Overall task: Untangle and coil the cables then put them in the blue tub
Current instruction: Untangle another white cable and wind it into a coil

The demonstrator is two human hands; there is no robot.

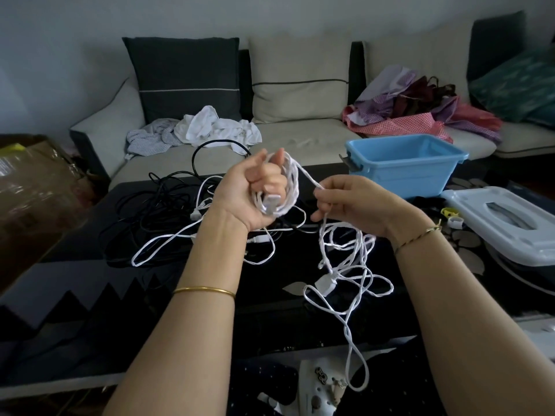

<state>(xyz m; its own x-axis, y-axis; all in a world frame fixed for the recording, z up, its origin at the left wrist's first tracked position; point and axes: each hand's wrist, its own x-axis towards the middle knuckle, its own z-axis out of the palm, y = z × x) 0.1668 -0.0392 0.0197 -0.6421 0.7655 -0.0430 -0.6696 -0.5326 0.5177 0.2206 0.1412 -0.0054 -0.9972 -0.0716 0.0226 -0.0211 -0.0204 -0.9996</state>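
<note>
My left hand [249,190] is raised above the black table, its fingers curled round a coil of white cable [288,187] with a white plug end tucked in the palm. From the coil the cable runs right to my right hand [345,202], which pinches it between thumb and fingers. Below that hand the loose white cable [351,265] hangs in tangled loops with a white connector, trailing down past the table's near edge. A tangle of black cables [150,211] and another white cable [168,244] lie on the table at the left. The blue tub [405,166] stands at the far right of the table.
A pale grey lid [504,217] lies at the right edge of the black table [90,310]. Behind it runs a sofa with cushions, white laundry [210,127] and a heap of coloured cloth [420,109]. A cardboard box [27,181] sits at the far left.
</note>
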